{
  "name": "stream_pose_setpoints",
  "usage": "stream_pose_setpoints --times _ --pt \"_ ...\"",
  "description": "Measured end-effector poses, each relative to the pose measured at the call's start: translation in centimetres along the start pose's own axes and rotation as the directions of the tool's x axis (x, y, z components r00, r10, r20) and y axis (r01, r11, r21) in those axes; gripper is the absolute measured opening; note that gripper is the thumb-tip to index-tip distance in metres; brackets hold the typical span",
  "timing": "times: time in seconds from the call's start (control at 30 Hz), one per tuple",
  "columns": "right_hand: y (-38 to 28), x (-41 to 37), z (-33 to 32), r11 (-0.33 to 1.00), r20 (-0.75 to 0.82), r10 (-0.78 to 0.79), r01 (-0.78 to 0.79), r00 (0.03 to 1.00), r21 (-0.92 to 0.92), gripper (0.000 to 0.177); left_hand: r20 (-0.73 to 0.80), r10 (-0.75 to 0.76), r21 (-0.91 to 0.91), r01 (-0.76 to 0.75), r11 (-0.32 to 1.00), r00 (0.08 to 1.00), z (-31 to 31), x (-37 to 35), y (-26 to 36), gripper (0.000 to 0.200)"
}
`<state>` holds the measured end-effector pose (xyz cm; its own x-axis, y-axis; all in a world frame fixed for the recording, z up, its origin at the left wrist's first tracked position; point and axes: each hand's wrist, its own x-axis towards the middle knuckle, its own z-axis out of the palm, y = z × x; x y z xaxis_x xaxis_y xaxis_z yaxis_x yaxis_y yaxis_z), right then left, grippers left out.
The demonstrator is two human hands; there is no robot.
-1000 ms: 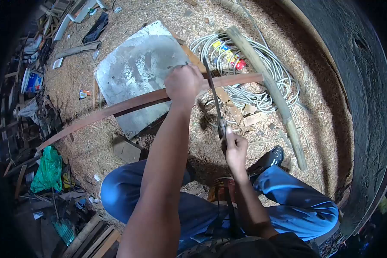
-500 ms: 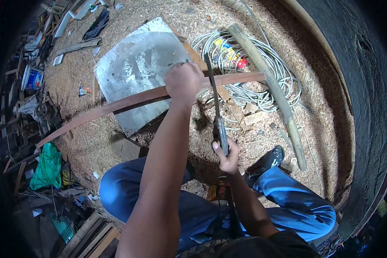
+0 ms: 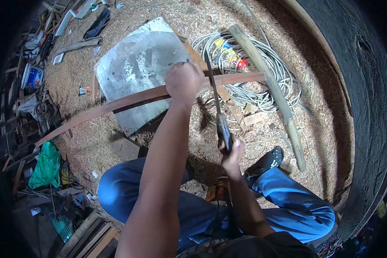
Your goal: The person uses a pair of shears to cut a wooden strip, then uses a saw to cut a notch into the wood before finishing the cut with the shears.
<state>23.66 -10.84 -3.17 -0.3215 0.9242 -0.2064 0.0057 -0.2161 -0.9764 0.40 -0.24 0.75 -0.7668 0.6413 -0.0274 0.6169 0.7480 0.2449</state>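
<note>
My left hand (image 3: 185, 81) is wrapped round a long, thin reddish wooden strip (image 3: 112, 106) that runs from lower left to right. Just right of that hand, a saw (image 3: 214, 86) with a dark, narrow blade crosses the strip. My right hand (image 3: 233, 154) grips the saw by its handle, lower down between my knees, and is slightly blurred. The strip's right end meets a pale wooden pole (image 3: 281, 101) on the ground.
A scuffed metal sheet (image 3: 137, 64) lies under the strip. Coiled cable (image 3: 262, 101) surrounds a colourful packet (image 3: 228, 50). A green plastic bag (image 3: 46, 167) and scrap wood are at left. A dark, curved timber (image 3: 365, 129) stands at right.
My right hand has moved slightly down and to the right with the saw handle, and the blade has slid a little. My left hand and the strip are nearly unmoved.
</note>
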Motion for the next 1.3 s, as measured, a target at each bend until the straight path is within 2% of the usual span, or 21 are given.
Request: stream_pose_setpoints --times 0.07,0.1,0.17,0.23,0.3,0.33,0.37,0.47,0.57,0.6,0.63,0.7,0.8,0.83,0.9,0.93,1.0,1.03,1.1,1.23,1.3 --pt "-1.1 0.3 0.2 0.976 0.012 -0.145 0.145 0.989 -0.163 0.055 -0.02 -0.004 0.002 0.004 1.0 1.0 -0.2 0.2 0.1 0.042" --pt "-0.4 -0.5 -0.6 0.975 0.007 -0.148 0.147 0.989 -0.164 0.055 -0.021 0.001 0.0 -0.001 1.0 1.0 -0.2 0.3 0.2 0.042" --pt "2.4 -3.0 -3.0 0.993 0.102 -0.056 0.066 0.993 -0.097 0.057 -0.021 -0.007 0.012 0.008 1.0 1.0 0.1 0.5 0.1 0.043" --pt "2.0 -3.6 -3.4 0.997 0.112 -0.023 0.03 0.993 -0.065 0.059 -0.019 -0.005 0.013 0.006 1.0 1.0 0.0 0.5 0.2 0.043" --pt "1.6 -3.0 -2.8 0.992 0.027 -0.077 0.079 0.997 -0.097 0.06 -0.023 -0.003 0.024 0.003 1.0 1.0 0.1 0.7 0.1 0.042" --pt "1.4 -2.0 -2.1 0.999 0.047 0.011 -0.012 0.999 0.03 0.061 -0.03 0.007 0.007 -0.007 1.0 1.0 0.2 0.7 0.1 0.042" --pt "1.6 -0.5 -0.9 0.998 -0.018 -0.021 0.022 1.0 0.061 0.062 -0.035 0.013 -0.008 -0.014 1.0 0.999 0.3 0.5 -0.1 0.042" --pt "0.4 2.6 1.1 0.997 0.01 -0.078 0.078 0.997 0.004 0.061 -0.031 0.004 -0.003 -0.004 1.0 1.0 0.4 0.5 -0.2 0.041" --pt "0.6 0.3 -0.3 0.997 0.028 -0.021 0.019 0.999 0.075 0.063 -0.036 0.011 0.004 -0.011 1.0 0.999 0.2 0.5 -0.1 0.041" --pt "2.3 -1.5 -1.1 0.995 -0.031 -0.042 0.044 0.999 0.086 0.064 -0.036 0.013 -0.001 -0.013 1.0 0.999 0.2 0.5 -0.1 0.041" --pt "1.1 -2.9 -1.6 0.98 -0.075 -0.082 0.066 0.994 -0.189 0.064 -0.041 0.018 -0.001 -0.018 1.0 0.999 0.4 0.5 -0.2 0.041" --pt "1.4 -3.7 -2.7 0.998 0.031 -0.037 0.038 0.999 -0.052 0.063 -0.048 0.018 -0.004 -0.018 1.0 0.999 0.4 0.5 -0.1 0.041" --pt "-0.5 -1.6 -1.9 0.982 0.042 -0.085 0.091 0.996 -0.166 0.056 -0.031 0.043 0.014 -0.043 0.999 0.999 0.4 0.5 -0.4 0.041" --pt "1.5 -0.6 -1.8 0.992 0.09 -0.099 0.105 0.991 -0.064 0.049 -0.078 0.059 -0.021 -0.061 0.998 0.995 0.5 0.5 -0.5 0.042" --pt "-0.1 2.1 0.9 0.983 -0.044 -0.176 0.174 0.983 -0.051 0.043 -0.118 0.068 -0.058 -0.075 0.995 0.991 1.1 0.2 -0.7 0.044" --pt "0.3 1.9 0.5 0.984 -0.044 -0.175 0.172 0.984 -0.055 0.043 -0.111 0.058 -0.049 -0.064 0.997 0.992 1.3 0.4 -0.7 0.044" --pt "1.0 1.4 -0.3 0.987 0.103 -0.154 0.158 0.983 -0.034 0.047 -0.108 0.049 -0.039 -0.053 0.998 0.993 1.2 0.6 -0.6 0.044" --pt "0.7 -0.6 -1.0 0.935 0.054 -0.151 0.161 0.987 -0.318 0.051 -0.092 0.038 -0.022 -0.04 0.999 0.995 0.8 0.5 -0.5 0.041" --pt "0.2 -3.3 -2.0 0.997 0.038 -0.077 0.077 0.996 -0.014 0.057 -0.073 0.025 -0.014 -0.026 1.0 0.997 0.6 0.4 -0.4 0.038" --pt "2.0 -3.6 -3.0 0.992 0.133 -0.129 0.125 0.983 0.034 0.048 -0.124 0.072 -0.024 -0.076 0.997 0.99 0.4 0.2 -0.4 0.04" --pt "2.9 -0.9 -1.0 0.99 0.005 -0.141 0.14 0.99 0.02 0.036 -0.139 0.091 -0.029 -0.096 0.995 0.986 0.4 0.3 -0.5 0.043"
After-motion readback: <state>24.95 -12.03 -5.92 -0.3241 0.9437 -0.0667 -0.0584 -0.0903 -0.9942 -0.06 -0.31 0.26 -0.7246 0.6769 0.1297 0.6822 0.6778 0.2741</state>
